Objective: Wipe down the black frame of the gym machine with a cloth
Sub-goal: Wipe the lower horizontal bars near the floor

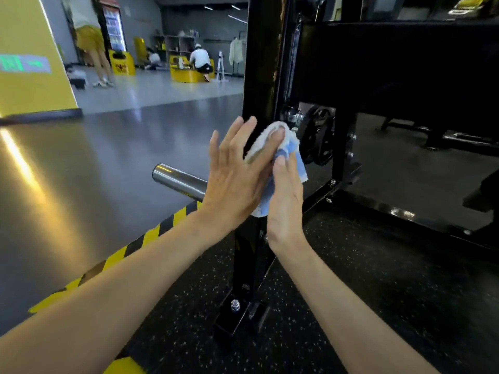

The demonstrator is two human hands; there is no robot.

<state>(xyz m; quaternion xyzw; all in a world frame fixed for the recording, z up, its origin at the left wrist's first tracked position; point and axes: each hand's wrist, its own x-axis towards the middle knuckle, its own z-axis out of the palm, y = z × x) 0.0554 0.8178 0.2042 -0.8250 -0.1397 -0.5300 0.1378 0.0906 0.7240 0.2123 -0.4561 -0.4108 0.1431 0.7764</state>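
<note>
**Head view: cloth pressed to the upright, wipe in hand**

Nearest to me, the foot of the black frame (pixel 260 63) is fixed to the speckled rubber floor (pixel 351 292) by a bolt (pixel 235 305). Striped tape (pixel 151 234) marks the floor's edge on the left.

Higher up the post, both hands meet on the cloth (pixel 293 143), a white and blue rag bunched against the upright about level with the steel peg (pixel 178 178). My left hand (pixel 235 174) is flat, fingers straight and spread, with the forefinger sunk into the cloth. My right hand (pixel 286 201) lays its thumb on the blue part. Its fingers are hidden behind, so I cannot tell whether they curl round.

As I judge it, this is a stroke along the post. To do it well I would spread the bunched cloth flatter, so more of it touches the post. I would press evenly from both sides, run it in long passes down to the foot, and work round the edges. I would stay clear of the weight plate (pixel 320 139) just behind.

Far off stand a drinks fridge (pixel 114 31) with blurred rows inside, a shelf (pixel 179 45) holding things too small to name, and a yellow box (pixel 189 74) whose contents I cannot see.
</note>
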